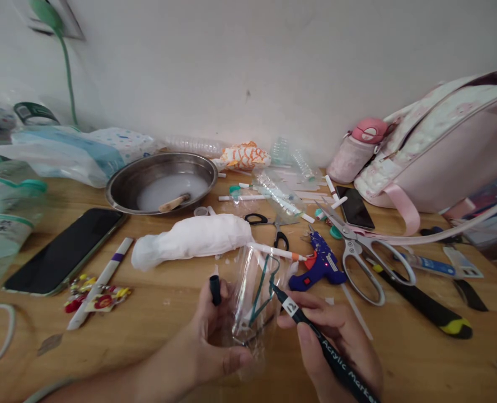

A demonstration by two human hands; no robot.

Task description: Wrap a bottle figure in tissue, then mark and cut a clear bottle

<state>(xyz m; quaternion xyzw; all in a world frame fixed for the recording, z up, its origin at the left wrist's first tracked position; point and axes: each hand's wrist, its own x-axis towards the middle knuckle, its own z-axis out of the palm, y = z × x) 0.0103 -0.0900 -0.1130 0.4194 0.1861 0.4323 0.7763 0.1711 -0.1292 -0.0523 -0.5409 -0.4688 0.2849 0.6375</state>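
My right hand [336, 341] grips a dark acrylic marker [315, 330] labelled 12, its tip touching a clear plastic piece [248, 285]. Dark teal lines show on that plastic, forming a long outline with a curl at the top. The plastic is held by my left hand [215, 336], thumb at its lower edge. A dark marker cap [215, 289] also sticks up from the left fingers. Just beyond lies a white wrapped bundle [198, 238], and a blue glue gun [319, 263] rests to the right of the plastic.
A metal bowl [122, 193] of cloudy liquid stands behind. Large scissors [360, 246], a black-yellow cutter [425, 302] and a pink backpack [450, 151] are at right. A phone [68, 249], a white marker [109, 260] and a plastic bottle [5, 224] are at left.
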